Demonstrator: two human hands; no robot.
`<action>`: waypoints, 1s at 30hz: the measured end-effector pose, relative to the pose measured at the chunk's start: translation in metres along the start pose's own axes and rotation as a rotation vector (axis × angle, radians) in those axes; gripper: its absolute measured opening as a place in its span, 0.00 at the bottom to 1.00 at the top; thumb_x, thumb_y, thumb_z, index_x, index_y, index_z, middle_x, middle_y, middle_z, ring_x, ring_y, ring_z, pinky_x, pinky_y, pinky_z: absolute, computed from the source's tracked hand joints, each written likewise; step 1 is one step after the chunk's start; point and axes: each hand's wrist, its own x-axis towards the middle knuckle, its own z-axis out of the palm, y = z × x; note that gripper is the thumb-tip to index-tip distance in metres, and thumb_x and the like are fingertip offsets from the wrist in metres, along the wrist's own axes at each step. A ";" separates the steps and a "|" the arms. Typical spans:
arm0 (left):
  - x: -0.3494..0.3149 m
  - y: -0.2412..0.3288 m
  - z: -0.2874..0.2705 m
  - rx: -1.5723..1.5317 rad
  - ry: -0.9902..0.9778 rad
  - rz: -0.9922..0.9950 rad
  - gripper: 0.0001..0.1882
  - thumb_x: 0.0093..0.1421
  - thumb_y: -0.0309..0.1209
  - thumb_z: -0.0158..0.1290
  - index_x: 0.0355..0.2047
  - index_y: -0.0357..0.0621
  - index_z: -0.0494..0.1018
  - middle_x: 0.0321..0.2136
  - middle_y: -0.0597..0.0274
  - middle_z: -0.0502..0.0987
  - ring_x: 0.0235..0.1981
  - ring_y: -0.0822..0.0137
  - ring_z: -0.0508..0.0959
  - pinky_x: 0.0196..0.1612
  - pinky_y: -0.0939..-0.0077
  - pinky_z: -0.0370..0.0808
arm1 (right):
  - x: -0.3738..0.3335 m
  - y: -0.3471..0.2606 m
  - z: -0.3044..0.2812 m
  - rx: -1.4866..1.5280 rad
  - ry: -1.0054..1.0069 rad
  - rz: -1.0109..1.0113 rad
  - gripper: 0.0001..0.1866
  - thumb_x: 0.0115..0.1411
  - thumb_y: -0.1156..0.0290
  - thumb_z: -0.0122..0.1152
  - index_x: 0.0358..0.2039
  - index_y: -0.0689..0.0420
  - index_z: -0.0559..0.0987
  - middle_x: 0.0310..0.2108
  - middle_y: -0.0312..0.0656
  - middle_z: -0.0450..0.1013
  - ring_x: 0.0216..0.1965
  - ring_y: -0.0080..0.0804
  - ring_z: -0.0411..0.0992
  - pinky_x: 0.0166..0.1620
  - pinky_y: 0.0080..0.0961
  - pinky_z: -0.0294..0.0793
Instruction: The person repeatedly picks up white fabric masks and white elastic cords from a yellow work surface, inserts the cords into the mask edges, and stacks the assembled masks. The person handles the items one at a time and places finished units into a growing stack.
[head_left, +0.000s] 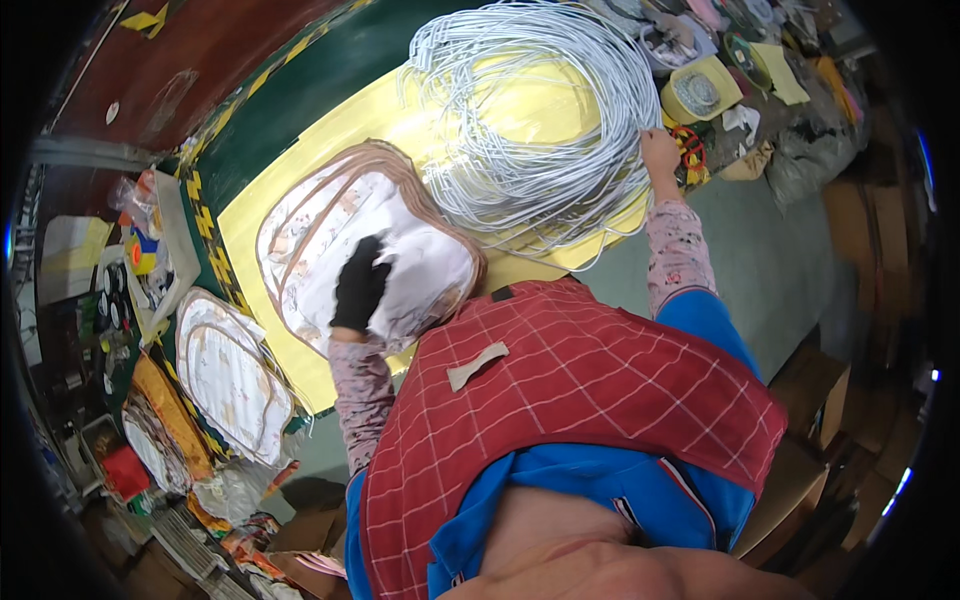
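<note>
A stack of rounded fabric pads (430, 265), white with a floral print and brown edging, lies on the yellow work surface in front of me. My left hand (360, 288), in a black glove, rests over the top pad with its fingers apart. Right of the stack spreads a large loose coil of pale cord (560, 190), thin and whitish-blue. At the coil's right edge, my bare right hand (660, 157) is closed on strands of the cord; its fingertips are partly hidden.
Left of the table are more floral pads (225, 365) and a pale tray (178, 250) of small items. A yellow tub (700, 90) and other containers crowd the far right. Cardboard boxes (810, 395) stand at the lower right. Yellow-black tape (215, 250) marks the table's edge.
</note>
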 end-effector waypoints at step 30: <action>0.035 -0.014 -0.002 -0.113 -0.400 -0.008 0.14 0.54 0.35 0.47 0.40 0.47 0.70 0.38 0.47 0.75 0.40 0.51 0.75 0.44 0.56 0.69 | -0.169 -0.292 -0.208 1.240 -0.628 -0.417 0.22 0.66 0.68 0.41 0.58 0.65 0.60 0.08 0.26 0.53 0.05 0.09 0.47 0.08 0.08 0.45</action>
